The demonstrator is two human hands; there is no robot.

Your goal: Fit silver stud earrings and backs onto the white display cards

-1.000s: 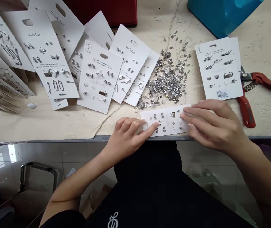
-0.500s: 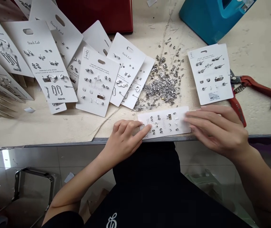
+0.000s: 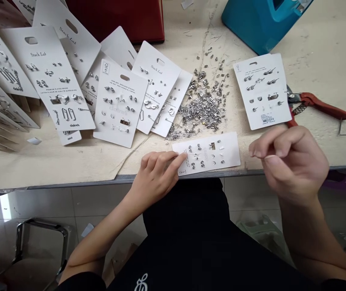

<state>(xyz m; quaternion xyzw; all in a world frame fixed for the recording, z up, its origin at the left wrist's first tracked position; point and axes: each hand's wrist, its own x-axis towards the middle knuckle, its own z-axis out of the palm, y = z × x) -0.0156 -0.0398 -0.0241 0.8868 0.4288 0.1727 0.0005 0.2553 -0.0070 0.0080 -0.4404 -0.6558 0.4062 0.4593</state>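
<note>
A white earring card (image 3: 231, 149) lies back side up at the table's front edge, with small metal earring backs and posts sticking out of it. My left hand (image 3: 154, 171) grips its left end, index finger resting on the face. To the right of the card, my right hand (image 3: 292, 161) is raised with thumb and fingertips pinched together; whatever they hold is too small to make out. Beyond the card is a heap of loose silver earring backs (image 3: 204, 107). Another earring card (image 3: 266, 91) lies back side up past my right hand, partly over red-handled pliers (image 3: 321, 105).
Several filled jewellery cards (image 3: 121, 105) overlap at the left, and more stand in a row at the far left. A dark red box (image 3: 118, 20) and a blue tape dispenser (image 3: 259, 26) stand at the back. A metal-framed chair (image 3: 42, 224) is on the floor below.
My right hand has lifted off the card's right end, moved right and closed into a pinch. My left hand stays on the card's left end. The view has shifted slightly.
</note>
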